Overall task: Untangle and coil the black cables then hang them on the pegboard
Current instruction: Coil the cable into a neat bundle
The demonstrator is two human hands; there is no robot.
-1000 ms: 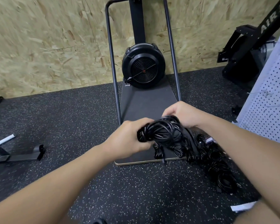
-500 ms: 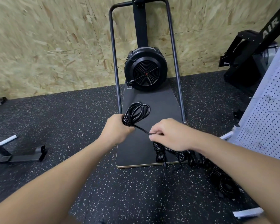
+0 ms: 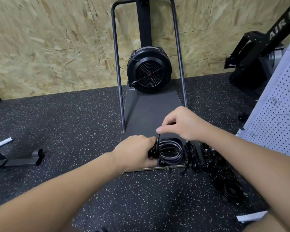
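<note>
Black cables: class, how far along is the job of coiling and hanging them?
Done: several bundled cables lie on the floor near the pegboard. In hand: the left hand grips one coil while the right hand pinches its loose end above it. Left: finishing this coil and hanging everything; no cable shows on the visible part of the pegboard.

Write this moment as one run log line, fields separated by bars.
left hand grips coiled cable | right hand pinches its loose end | more cables on floor
</note>
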